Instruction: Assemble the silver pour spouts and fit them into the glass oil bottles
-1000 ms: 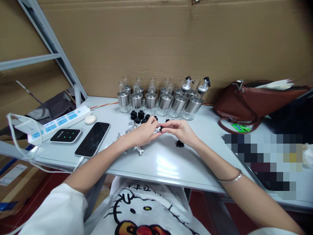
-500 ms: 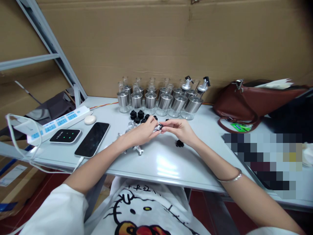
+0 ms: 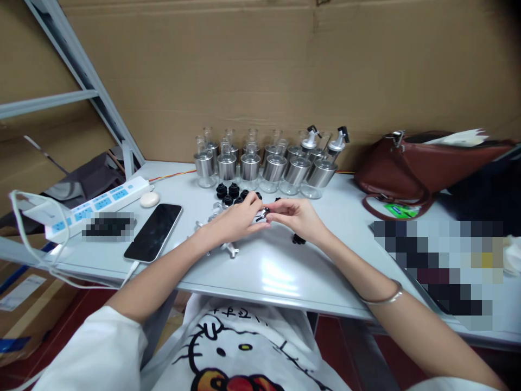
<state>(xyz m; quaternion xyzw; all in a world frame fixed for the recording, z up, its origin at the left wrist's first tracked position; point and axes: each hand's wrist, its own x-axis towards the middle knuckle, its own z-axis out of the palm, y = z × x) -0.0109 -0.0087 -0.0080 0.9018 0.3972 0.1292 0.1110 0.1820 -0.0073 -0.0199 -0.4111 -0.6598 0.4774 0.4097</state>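
Observation:
My left hand (image 3: 243, 218) is closed around a small silver pour spout (image 3: 261, 216), mostly covered by the fingers. The thumb and fingertips of my right hand (image 3: 300, 216) pinch the black part at the spout's right end. Both hands meet just above the table. Loose silver spouts (image 3: 232, 250) lie beside and partly behind my left hand and forearm. Behind the hands stand several black ribbed stoppers (image 3: 233, 190). Small black pieces (image 3: 298, 239) lie under my right hand, partly hidden by it.
Two rows of glass bottles with steel sleeves (image 3: 250, 164) stand at the back; two carry pour spouts (image 3: 337, 142). To the left are a phone (image 3: 153, 233), a round white case (image 3: 150, 200) and a power strip (image 3: 100, 203). A brown handbag (image 3: 423, 165) sits at right.
The spout has turned slightly between my hands, and more of its silver body shows. My left thumb and my right fingertips have shifted a little. Both arms stay almost in place.

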